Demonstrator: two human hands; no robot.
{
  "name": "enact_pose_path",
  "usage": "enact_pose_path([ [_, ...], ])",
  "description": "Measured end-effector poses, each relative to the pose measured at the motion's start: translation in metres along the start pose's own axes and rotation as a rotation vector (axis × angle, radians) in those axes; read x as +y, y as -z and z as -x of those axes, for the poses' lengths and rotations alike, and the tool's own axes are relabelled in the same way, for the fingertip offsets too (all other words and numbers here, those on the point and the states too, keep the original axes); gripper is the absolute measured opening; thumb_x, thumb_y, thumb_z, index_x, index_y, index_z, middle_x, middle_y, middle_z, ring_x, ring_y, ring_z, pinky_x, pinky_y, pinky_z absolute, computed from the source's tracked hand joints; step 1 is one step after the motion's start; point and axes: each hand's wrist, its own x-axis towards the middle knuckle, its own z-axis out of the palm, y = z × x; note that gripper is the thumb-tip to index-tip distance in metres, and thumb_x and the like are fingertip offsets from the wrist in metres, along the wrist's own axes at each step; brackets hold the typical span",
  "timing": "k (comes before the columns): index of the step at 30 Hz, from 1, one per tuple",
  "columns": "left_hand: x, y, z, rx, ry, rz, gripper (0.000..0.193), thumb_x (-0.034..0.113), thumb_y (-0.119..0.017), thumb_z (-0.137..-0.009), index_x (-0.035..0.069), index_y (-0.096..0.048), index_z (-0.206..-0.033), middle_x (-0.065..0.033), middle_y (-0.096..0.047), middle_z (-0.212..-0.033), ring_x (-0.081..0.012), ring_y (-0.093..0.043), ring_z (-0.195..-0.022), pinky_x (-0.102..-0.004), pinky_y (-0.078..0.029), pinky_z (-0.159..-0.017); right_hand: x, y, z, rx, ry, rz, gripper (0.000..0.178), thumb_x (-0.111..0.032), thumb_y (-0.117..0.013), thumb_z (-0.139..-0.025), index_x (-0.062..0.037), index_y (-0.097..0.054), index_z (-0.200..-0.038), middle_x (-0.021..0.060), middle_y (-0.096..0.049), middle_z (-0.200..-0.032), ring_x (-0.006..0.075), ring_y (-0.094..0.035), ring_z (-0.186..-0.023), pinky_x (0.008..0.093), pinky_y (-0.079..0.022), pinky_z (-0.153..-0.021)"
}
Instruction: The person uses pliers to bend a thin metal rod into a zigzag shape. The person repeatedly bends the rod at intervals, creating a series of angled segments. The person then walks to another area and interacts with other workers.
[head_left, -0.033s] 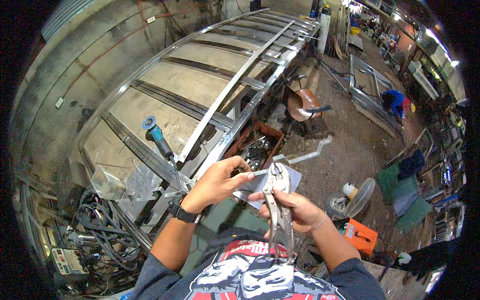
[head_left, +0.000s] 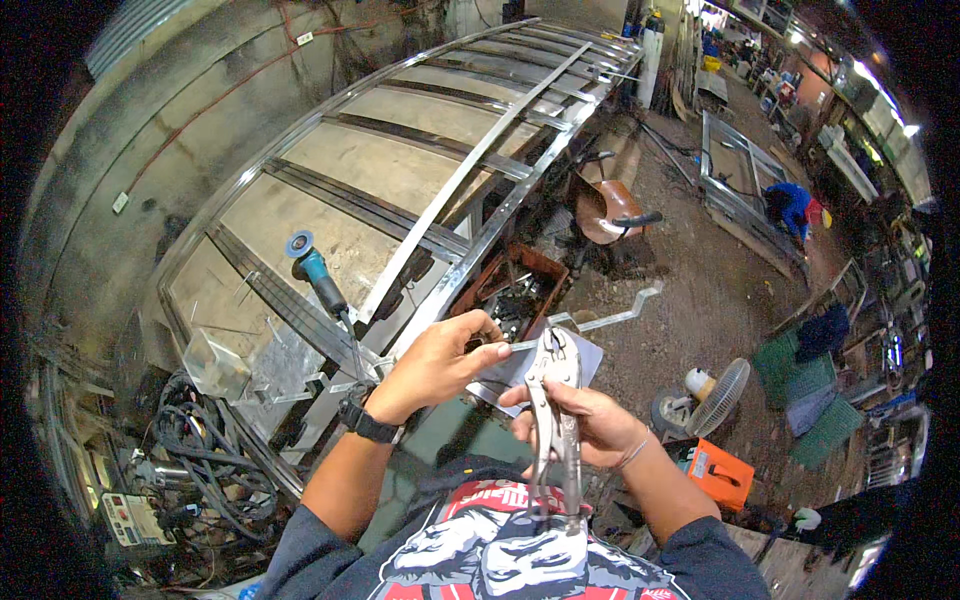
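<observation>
Gripping locking pliers [head_left: 556, 400], right hand [head_left: 590, 425] closed; left hand [head_left: 440, 362] pinching flat metal strip [head_left: 520, 346], seemingly.

Hands with pliers in front of a long metal frame

The locking pliers [head_left: 556, 400] stand upright in the right hand [head_left: 590, 425], jaws up, just right of the left hand [head_left: 440, 362]. Behind both lies the metal frame [head_left: 450, 190], with the angle grinder [head_left: 318, 275] on its near left part. A crate [head_left: 510, 290] sits under the frame's right edge; a wheelbarrow [head_left: 605, 205] stands behind it, a fan [head_left: 715, 395] to the right.
</observation>
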Motion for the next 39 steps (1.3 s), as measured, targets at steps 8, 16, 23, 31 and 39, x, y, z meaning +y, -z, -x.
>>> enact_pose_path([
  [8, -0.008, 0.014, -0.008, 0.064, -0.058, -0.036, 0.035, 0.028, -0.073, -0.097, 0.002, -0.059, -0.114, -0.0099, -0.064, -0.088, -0.0174, -0.061, -0.082, -0.0348, -0.049, -0.074, 0.002, -0.001, -0.003, -0.124, -0.056, 0.0, 0.047, -0.034, -0.05, -0.109, -0.0012, -0.049, -0.142, 0.0277, -0.045, -0.153, 0.0505, -0.053, -0.133, 0.0637, -0.056, -0.098],
  [16, 0.018, 0.041, 0.005, -0.022, 0.029, 0.132, 0.066, 0.016, -0.067, -0.097, 0.009, -0.024, -0.147, -0.0044, -0.053, -0.094, -0.013, -0.049, -0.083, -0.0315, -0.043, -0.072, 0.017, 0.044, 0.014, -0.05, 0.056, -0.128, 0.054, -0.044, -0.041, -0.108, 0.002, -0.057, -0.133, 0.0391, -0.053, -0.139, 0.0551, -0.061, -0.12, 0.0668, -0.059, -0.086],
  [23, 0.015, 0.039, 0.004, 0.039, 0.0, -0.015, 0.068, 0.018, -0.069, -0.096, 0.006, -0.027, -0.148, -0.0097, -0.057, -0.098, -0.0184, -0.055, -0.089, -0.0348, -0.047, -0.079, 0.019, 0.05, 0.021, 0.083, 0.146, -0.152, 0.052, -0.041, -0.041, -0.109, 0.0031, -0.058, -0.131, 0.0405, -0.052, -0.14, 0.0548, -0.061, -0.12, 0.0661, -0.058, -0.088],
  [31, 0.003, 0.031, 0.003, 0.072, -0.029, -0.084, 0.065, 0.018, -0.07, -0.096, 0.002, -0.032, -0.147, -0.0203, -0.057, -0.122, -0.0245, -0.061, -0.105, -0.0383, -0.049, -0.093, 0.025, 0.047, 0.017, 0.137, 0.227, -0.025, 0.049, -0.041, -0.039, -0.111, 0.0005, -0.061, -0.126, 0.0334, -0.06, -0.135, 0.0439, -0.06, -0.127, 0.0592, -0.049, -0.107],
  [39, 0.008, 0.011, 0.011, 0.166, -0.115, -0.088, 0.061, 0.016, -0.071, -0.095, 0.0, -0.039, -0.144, -0.0205, -0.062, -0.116, -0.0296, -0.064, -0.102, -0.0404, -0.05, -0.091, 0.017, 0.009, 0.022, 0.257, 0.364, 0.345, 0.051, -0.041, -0.038, -0.112, 0.0015, -0.064, -0.118, 0.0226, -0.071, -0.12, 0.0318, -0.071, -0.111, 0.0421, -0.055, -0.099],
])
